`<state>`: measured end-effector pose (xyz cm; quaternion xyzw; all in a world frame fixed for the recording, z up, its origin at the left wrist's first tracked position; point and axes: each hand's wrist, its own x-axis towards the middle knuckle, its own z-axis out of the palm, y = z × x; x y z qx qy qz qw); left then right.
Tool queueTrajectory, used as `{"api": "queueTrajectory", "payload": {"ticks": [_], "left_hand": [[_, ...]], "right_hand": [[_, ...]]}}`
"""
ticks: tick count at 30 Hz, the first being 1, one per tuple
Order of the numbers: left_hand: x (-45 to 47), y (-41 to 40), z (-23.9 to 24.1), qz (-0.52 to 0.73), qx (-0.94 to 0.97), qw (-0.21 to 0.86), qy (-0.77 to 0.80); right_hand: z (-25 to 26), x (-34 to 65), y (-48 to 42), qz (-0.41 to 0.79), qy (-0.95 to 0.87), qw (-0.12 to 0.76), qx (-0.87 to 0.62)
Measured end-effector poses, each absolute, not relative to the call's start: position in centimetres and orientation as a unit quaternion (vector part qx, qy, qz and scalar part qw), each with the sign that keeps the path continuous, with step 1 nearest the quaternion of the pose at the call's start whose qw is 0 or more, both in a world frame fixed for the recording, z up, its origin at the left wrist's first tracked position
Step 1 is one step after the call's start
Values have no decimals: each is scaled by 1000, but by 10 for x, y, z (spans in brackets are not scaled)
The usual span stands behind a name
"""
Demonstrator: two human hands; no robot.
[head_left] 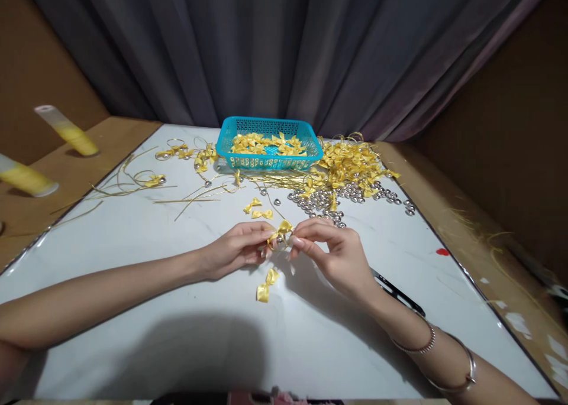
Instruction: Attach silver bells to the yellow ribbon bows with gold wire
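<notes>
My left hand [244,245] pinches a yellow satin ribbon bow [284,229] near the middle of the table. A small silver bell [280,238] hangs at the bow, and thin gold cord loops around it. The fingertips of my right hand [332,248] are closed on the gold cord [288,220] at the bow's right side; a loose end sticks up and away. Another yellow bow [267,285] lies on the white tabletop just below my hands. Two more bows [261,214] rest a little beyond them.
A turquoise basket [270,164] of bows stands at the back. Right of it are a heap of corded bows [352,162] and many silver bells [317,201]. Gold cord lengths [195,201] lie left. A black-handled tool [399,292] is partly under my right forearm. Yellow rolls [73,136] stand left.
</notes>
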<state>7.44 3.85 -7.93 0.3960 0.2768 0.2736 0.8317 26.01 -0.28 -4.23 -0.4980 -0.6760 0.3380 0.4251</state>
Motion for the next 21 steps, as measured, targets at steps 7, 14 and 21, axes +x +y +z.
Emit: {"api": "queueTrajectory", "payload": {"ticks": [7, 14, 21], "left_hand": [[78, 37, -82, 347, 493, 718, 349], [81, 37, -81, 357, 563, 649, 366], [80, 33, -77, 336, 615, 632, 331]], "right_hand": [[-45, 255, -10, 499, -541, 439, -516], [-61, 242, -20, 245, -732, 417, -480], [-57, 248, -24, 175, -784, 439, -402]]}}
